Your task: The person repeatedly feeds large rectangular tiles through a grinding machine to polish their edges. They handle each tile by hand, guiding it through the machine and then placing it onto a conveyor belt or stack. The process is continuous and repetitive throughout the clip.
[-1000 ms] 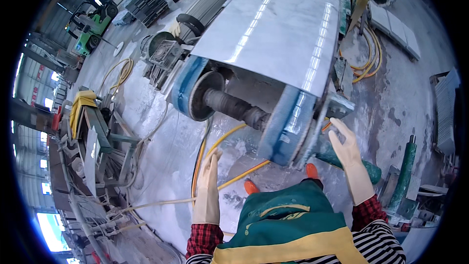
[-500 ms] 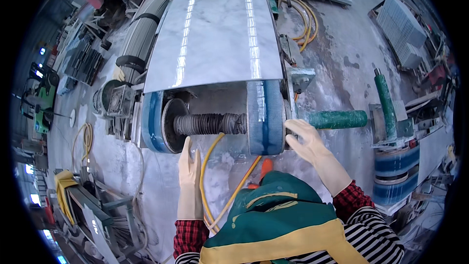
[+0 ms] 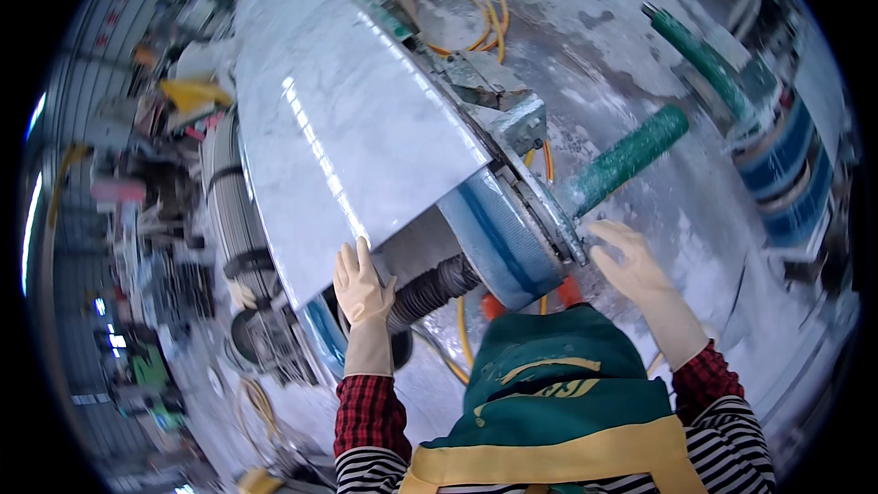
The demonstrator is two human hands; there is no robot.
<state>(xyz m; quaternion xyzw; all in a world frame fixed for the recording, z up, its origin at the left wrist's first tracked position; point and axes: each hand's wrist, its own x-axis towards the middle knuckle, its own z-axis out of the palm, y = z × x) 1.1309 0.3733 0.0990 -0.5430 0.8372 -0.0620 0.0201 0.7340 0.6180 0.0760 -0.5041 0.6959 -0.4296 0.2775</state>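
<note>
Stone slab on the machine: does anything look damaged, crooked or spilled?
Nothing stands out. The slab looks whole, with no visible cracks or chips. The left hand rests at its near edge; the right hand is beside the blue wheel.

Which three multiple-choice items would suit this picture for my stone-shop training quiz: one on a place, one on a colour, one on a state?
1. Where does the left hand rest?
A. on the near edge of the marble slab
B. on the yellow hose
C. on the floor

2. What colour is the roller jutting out beyond the right hand?
A. red
B. green
C. white

3. How is the right hand?
A. fist around a tool
C. open, fingers spread, holding nothing
B. hidden from view

Key: 1 A, its fingers lie at the slab's edge; 2 B, the roller is green; 3 C, the palm is open beside the blue wheel.
</note>
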